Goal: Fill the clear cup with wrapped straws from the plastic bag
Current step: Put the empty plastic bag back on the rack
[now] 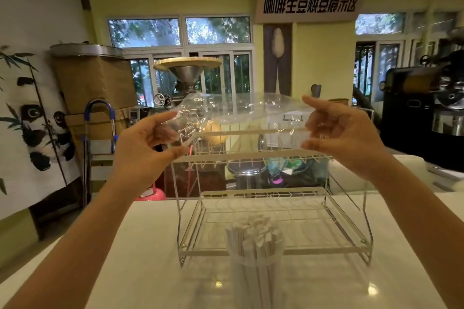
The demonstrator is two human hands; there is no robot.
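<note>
White paper-wrapped straws stand bunched upright in the clear cup, which sits on the pale glossy counter nearest the camera. Just behind the cup stands a white wire dish rack with two tiers. Above the rack, both arms are raised: the left hand pinches one end of the clear plastic bag between thumb and fingers, and the right hand pinches the other end, so the bag hangs stretched between them. Farther back, a panda mural covers the left wall.
</note>
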